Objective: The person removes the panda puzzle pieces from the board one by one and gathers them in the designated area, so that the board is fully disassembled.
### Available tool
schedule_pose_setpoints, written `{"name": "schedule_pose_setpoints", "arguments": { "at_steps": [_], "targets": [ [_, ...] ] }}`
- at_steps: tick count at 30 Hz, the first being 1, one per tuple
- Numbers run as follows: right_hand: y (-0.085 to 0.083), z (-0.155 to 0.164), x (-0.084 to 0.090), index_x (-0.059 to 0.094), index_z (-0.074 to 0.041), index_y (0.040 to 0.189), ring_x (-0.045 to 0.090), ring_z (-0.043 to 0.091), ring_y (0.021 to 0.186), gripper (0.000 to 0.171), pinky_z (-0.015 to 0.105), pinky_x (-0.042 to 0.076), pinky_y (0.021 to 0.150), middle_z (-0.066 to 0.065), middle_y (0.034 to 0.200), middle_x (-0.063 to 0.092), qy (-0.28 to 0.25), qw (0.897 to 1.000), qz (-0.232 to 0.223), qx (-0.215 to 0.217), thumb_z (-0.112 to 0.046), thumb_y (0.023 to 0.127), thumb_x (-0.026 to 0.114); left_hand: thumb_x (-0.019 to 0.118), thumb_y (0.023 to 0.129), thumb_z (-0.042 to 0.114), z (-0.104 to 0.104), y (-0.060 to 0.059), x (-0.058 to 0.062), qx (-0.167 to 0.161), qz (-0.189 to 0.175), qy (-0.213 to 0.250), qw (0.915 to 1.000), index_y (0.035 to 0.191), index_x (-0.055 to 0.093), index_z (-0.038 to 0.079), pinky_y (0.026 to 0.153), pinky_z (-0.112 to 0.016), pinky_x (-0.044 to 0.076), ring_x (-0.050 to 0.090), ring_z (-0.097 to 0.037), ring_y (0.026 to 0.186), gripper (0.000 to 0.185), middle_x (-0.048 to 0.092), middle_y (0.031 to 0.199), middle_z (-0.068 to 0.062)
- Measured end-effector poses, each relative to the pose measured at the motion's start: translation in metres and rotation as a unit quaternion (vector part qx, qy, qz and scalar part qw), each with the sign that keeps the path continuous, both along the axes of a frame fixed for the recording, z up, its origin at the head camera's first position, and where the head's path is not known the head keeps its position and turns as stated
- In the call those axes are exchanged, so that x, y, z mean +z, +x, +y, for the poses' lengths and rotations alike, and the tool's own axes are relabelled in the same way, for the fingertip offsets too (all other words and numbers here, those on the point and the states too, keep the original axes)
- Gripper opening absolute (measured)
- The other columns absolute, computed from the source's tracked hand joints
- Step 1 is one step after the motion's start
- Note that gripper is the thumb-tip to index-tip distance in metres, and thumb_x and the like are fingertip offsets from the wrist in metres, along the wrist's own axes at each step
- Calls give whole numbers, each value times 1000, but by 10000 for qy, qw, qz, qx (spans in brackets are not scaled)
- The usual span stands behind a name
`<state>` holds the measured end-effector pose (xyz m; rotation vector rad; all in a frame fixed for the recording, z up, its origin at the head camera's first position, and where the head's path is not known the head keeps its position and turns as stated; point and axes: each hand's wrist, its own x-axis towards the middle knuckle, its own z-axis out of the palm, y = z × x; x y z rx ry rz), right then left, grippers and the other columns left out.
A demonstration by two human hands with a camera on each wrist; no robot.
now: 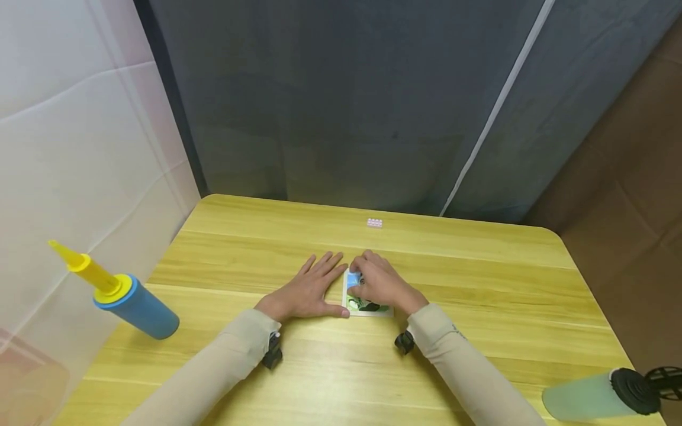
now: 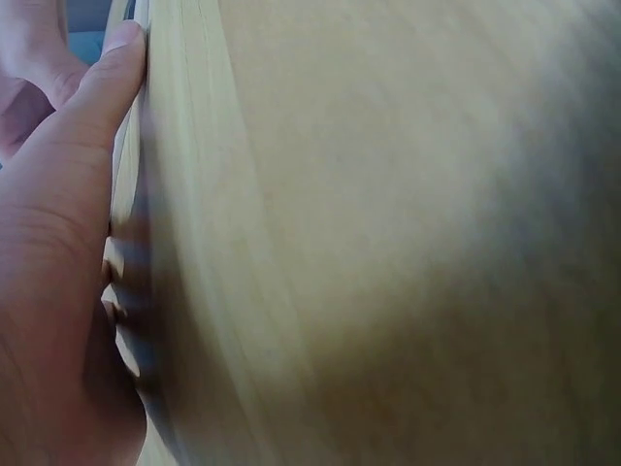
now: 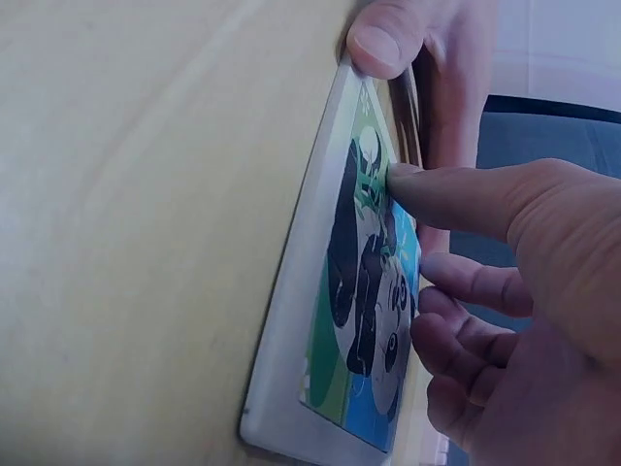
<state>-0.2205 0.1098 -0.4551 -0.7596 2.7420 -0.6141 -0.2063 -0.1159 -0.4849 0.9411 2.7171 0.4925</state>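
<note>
L hand [image 1: 309,294] beside, panda board [image 3: 357,291] mid, R hand [image 1: 385,285] over it.
Your L fingers are spread flat on the table [image 1: 330,373], thumb tip at the board's near-L corner. Board lies just R of that thumb, directly under your R hand, the nearer one. R fingers bent, tips on its face; can't tell if they pinch anything. Long axis unclear, partly covered.

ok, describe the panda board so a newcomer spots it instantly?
Start at the wooden table, around its middle. The panda board is flat and white-edged, under the right hand, with the left hand's thumb at one corner. Unlike the blue-and-yellow pump, bottle and tiny pink piece, it carries a panda picture.
</note>
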Motion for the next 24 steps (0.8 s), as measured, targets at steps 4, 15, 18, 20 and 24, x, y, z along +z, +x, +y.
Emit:
{"name": "schedule_pose_setpoints", "arguments": {
  "at_steps": [4, 15, 18, 20, 24],
  "targets": [
    [0, 0, 1, 66, -6, 132, 60, 22, 107, 46, 45, 53, 102, 9, 125, 62, -76, 9999, -131, -25, -29, 96, 82, 66, 92, 74, 1, 0, -1, -4, 16, 26, 10000, 171, 26, 11, 136, -64, 4, 5, -36, 170, 108, 8, 182, -12],
    [0, 3, -3, 64, -8, 144, 58, 17, 99, 53, 40, 55, 95, 8, 127, 59, -247, 9995, -173, 7, -29, 98, 80, 66, 93, 74, 1, 0, -1, -26, 44, 56, 10000, 173, 20, 20, 135, -65, 5, 5, -37, 170, 107, 8, 182, -13],
    [2, 3, -3, 65, -10, 143, 59, 16, 99, 49, 39, 56, 93, 7, 127, 59, -260, 9996, -9, 51, -27, 99, 79, 66, 93, 74, 0, 0, -1, -25, 50, 27, 10000, 174, 15, 25, 135, -66, 6, 6, -38, 170, 107, 8, 182, -13],
    [3, 2, -3, 66, -11, 141, 62, 17, 102, 43, 39, 58, 94, 6, 127, 59, -262, 9995, 145, 94, -25, 102, 75, 65, 93, 74, 0, -1, -1, -25, 39, -14, 10000, 174, 11, 27, 135, -66, 6, 5, -37, 170, 108, 8, 182, -13],
    [4, 1, -4, 69, -11, 134, 67, 19, 108, 28, 42, 60, 97, 6, 125, 64, -517, 9984, 232, 35, -18, 107, 66, 64, 93, 76, -1, -1, -1, -34, 8, -98, 9999, 174, 12, 24, 135, -65, 6, 4, -37, 170, 109, 7, 182, -13]
  ]
}}
